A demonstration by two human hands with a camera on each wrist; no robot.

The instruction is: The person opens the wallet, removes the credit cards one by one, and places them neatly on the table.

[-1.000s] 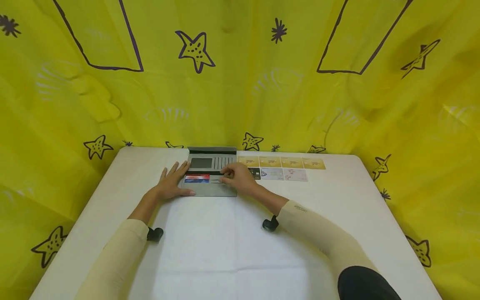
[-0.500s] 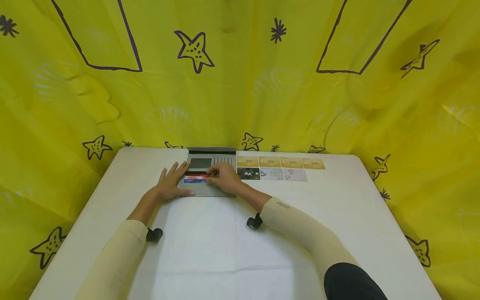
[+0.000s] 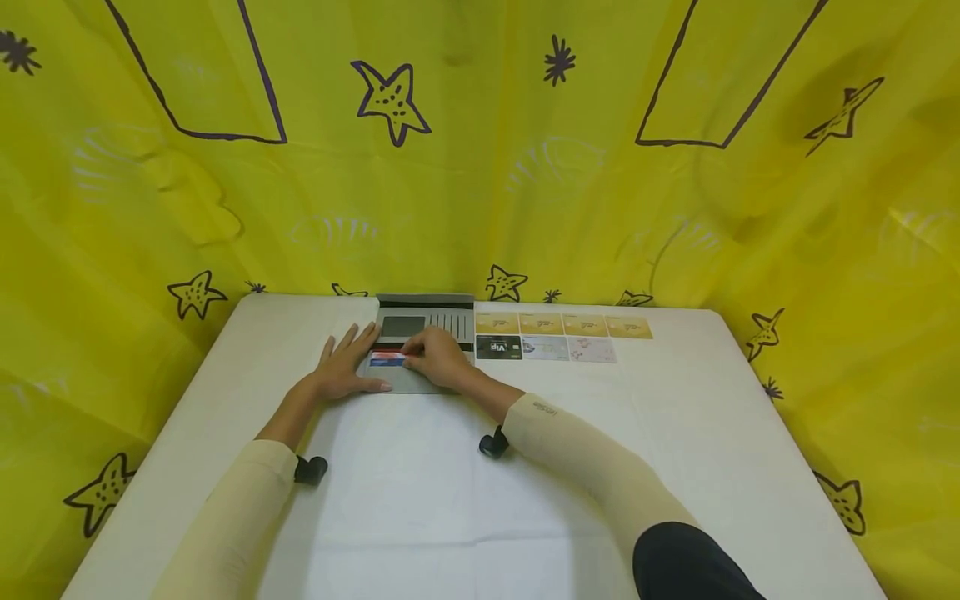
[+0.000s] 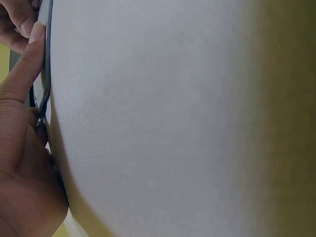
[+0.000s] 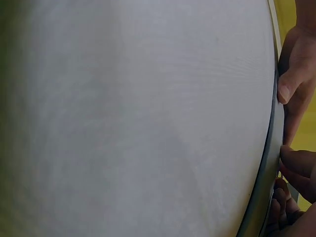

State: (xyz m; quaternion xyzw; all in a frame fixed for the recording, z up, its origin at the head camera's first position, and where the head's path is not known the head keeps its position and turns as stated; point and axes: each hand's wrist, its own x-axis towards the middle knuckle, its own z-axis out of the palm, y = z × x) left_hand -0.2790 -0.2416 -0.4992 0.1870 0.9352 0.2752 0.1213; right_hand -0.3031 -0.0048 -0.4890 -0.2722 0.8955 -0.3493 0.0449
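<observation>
Red card (image 3: 386, 356) partly hidden by the pinching right hand (image 3: 437, 358), left hand (image 3: 347, 364) splayed at the grey wallet (image 3: 414, 382)

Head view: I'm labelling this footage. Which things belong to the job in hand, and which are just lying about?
Seemingly in the job: left hand, right hand, grey holder, red-and-blue card.
Lying untouched, perhaps for later: four gold cards, black card, two pale cards.

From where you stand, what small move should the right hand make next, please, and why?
Perhaps nudge the red-and-blue card gently to check how it sits: the right hand has its fingers at the card's right half, and the left hand rests at the left side of the gray holder, likely steadying it.
</observation>
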